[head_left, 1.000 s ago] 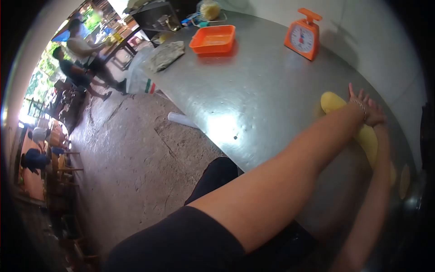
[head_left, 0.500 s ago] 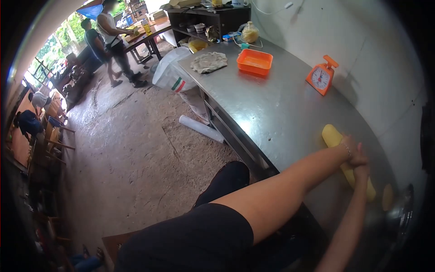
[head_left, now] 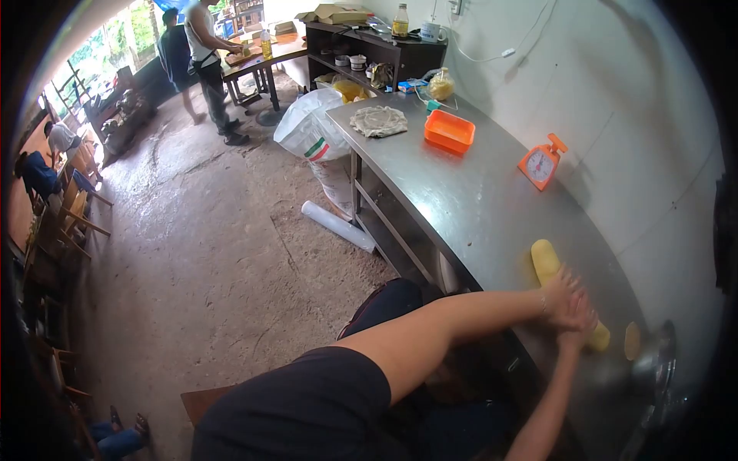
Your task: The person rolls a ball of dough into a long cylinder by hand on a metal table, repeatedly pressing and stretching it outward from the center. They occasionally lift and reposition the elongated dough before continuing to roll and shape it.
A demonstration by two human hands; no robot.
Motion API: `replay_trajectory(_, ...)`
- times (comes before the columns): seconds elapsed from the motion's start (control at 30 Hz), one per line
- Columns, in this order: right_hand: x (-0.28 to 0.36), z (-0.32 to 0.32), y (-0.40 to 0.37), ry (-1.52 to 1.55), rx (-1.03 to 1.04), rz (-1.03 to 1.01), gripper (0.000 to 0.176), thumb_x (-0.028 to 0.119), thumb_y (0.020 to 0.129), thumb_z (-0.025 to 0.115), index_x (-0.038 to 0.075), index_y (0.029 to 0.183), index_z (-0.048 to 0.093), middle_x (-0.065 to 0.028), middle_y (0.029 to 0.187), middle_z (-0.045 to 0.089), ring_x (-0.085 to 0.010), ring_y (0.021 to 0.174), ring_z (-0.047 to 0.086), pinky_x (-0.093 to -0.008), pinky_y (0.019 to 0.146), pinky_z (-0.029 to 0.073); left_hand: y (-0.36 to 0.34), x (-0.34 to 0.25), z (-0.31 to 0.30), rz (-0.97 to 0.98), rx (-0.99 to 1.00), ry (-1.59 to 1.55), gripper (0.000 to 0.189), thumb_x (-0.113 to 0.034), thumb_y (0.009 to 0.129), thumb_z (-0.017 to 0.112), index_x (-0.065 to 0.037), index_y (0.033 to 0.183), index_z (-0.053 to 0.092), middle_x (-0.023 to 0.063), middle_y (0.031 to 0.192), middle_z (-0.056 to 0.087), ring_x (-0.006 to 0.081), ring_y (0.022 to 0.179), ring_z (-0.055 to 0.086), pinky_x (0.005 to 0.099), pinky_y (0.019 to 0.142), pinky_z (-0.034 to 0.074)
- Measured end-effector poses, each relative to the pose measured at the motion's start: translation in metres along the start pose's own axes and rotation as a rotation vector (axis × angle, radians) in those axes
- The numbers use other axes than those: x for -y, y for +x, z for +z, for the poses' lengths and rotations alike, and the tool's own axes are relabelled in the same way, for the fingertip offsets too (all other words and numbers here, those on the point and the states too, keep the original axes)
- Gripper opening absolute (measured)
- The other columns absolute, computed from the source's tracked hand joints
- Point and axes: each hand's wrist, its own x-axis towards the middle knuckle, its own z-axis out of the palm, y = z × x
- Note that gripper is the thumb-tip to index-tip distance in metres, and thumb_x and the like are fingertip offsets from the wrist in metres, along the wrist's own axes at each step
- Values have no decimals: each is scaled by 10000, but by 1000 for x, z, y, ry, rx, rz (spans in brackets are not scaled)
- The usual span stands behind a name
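Observation:
A thick roll of yellow dough [head_left: 545, 260] lies on the steel table [head_left: 492, 223], close to its near end. My left hand [head_left: 563, 298], with a bracelet at the wrist, rests across the middle of the roll, fingers stretched out. Just below it, my right hand [head_left: 578, 320] is pressed against the roll and touches the left hand, its fingers extended too. Both palms are hidden, as is the dough under them. Beside the roll's lower end is a small flat yellowish piece [head_left: 632, 341], with a shiny metal bowl [head_left: 663, 361] past it.
An orange scale [head_left: 541, 164], orange tray [head_left: 449, 132] and crumpled cloth [head_left: 378, 121] sit farther along the table. A dark shelf [head_left: 377, 58] stands behind. On the floor are a white sack [head_left: 311, 127] and a white roll [head_left: 338, 226]. Several people are in the background.
My hands have drawn back toward me, and the dough roll has shifted with them. The camera view has also tilted, moving the whole scene slightly.

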Motion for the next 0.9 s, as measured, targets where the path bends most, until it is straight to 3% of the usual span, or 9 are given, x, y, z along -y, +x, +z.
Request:
replay_trajectory(0.13,33,-27,-44,-18,-55,24,755,584,1185,387,23,1688,441,-200,1741,453,-385,1648,364,-551,1372,218,-56,-26,-18,85,-98,-51,1320,-990,900,366,51,1712,377,336,1785,306,536,1696,156,689,1362,6)
replay_trajectory(0.23,53,-35,-83,13,-236,-60,767,584,1186,384,5,1687,430,-229,1765,398,-421,1660,328,-585,1367,210,-98,-41,-29,155,-137,-123,1301,-972,915,374,63,1704,379,345,1795,266,535,1703,114,697,1358,2)
replay_trajectory(0.37,78,-56,-127,52,-204,-40,883,675,1168,269,-3,1728,349,-245,1794,337,-425,1688,273,-597,1378,174,-146,-61,-27,152,-135,-177,1292,-943,945,391,90,1717,312,361,1801,217,537,1706,63,703,1358,-21)
replay_trajectory(0.4,81,-56,-133,119,-241,-58,923,704,1158,212,10,1762,288,-236,1830,278,-414,1716,212,-595,1386,140,-151,-65,-19,169,-125,-212,1302,-933,958,386,118,1718,268,366,1803,202,515,1712,71,664,1375,-27)
replay_trajectory(0.5,64,-32,-136,262,-57,-44,924,700,1158,210,18,1781,235,-222,1859,205,-397,1736,140,-581,1396,100,-145,-68,-12,182,-45,-194,1313,-932,967,369,138,1716,242,366,1807,190,489,1719,85,619,1390,-19)
replay_trajectory(0.6,57,-41,-110,164,14,-65,902,681,1166,194,39,1798,152,-196,1883,113,-355,1749,83,-548,1407,56,-119,-57,-18,124,23,-208,1318,-942,971,331,125,1734,199,364,1807,197,450,1728,92,590,1398,-29)
replay_trajectory(0.67,44,-33,-89,97,5,-76,866,661,1175,190,76,1809,121,-160,1896,53,-338,1754,33,-550,1406,18,-95,-47,-19,137,32,-202,1315,-942,969,312,116,1739,193,353,1813,197,420,1736,75,575,1399,-54)
replay_trajectory(0.77,26,-16,-54,-33,-155,-138,807,588,1182,332,97,1805,182,-172,1871,193,-341,1729,197,-530,1390,184,-62,-33,-16,128,-13,-328,1315,-941,962,313,109,1743,192,332,1822,195,408,1740,59,561,1399,-75)
replay_trajectory(0.9,-8,10,-11,-81,-195,-354,884,659,1162,302,101,1812,87,-136,1896,90,-341,1748,63,-535,1403,53,-17,-19,-6,83,-55,-366,1287,-900,949,361,98,1747,204,314,1833,186,405,1744,34,581,1390,-107)
